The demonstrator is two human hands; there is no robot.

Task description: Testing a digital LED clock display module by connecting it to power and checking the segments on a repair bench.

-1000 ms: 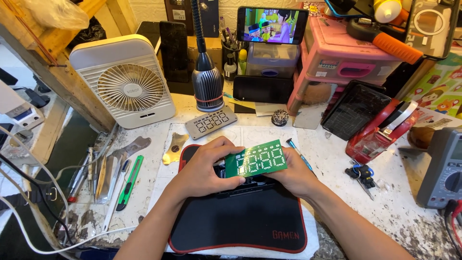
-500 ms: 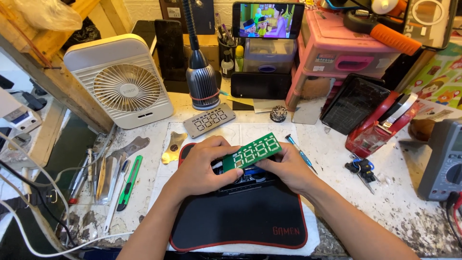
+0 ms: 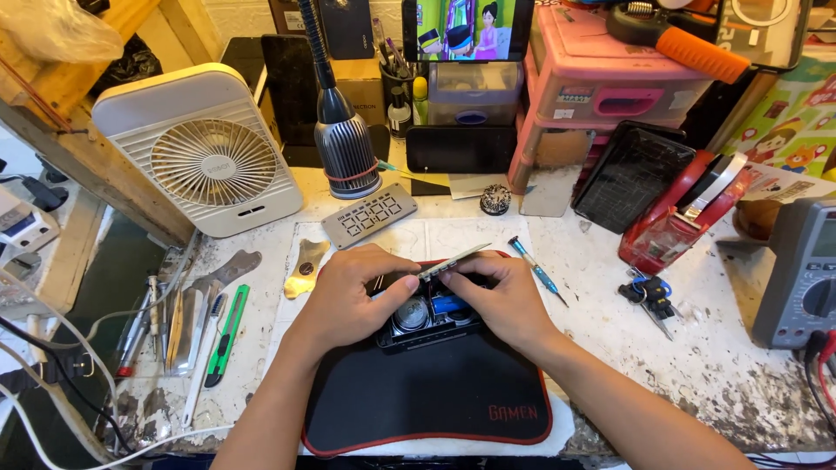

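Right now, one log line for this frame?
left hand: steadies circuit board | right hand: tilts board edge-on | open black case beneath, on mat

- Pretty bright overall, even and slightly warm, seems to come from above and a bit in front.
- Soft short shadows only, tucked under the left hand (image 3: 353, 300) and right hand (image 3: 505, 300) on the black mat (image 3: 427, 392).
- Mild sheen on the dark mat, no harsh glare there.
- Glowing phone screen (image 3: 466, 26) up top, vivid but not blown out.
- White fan (image 3: 198, 148) close to overexposed on its upper face.
- Sharp in the middle, hands crisp, no real motion blur.
- Wide-angle stretch at the edges: multimeter (image 3: 801, 270) and left-side cables (image 3: 43, 365) bowed outward.
- Far left corners darker, murky, detail lost.
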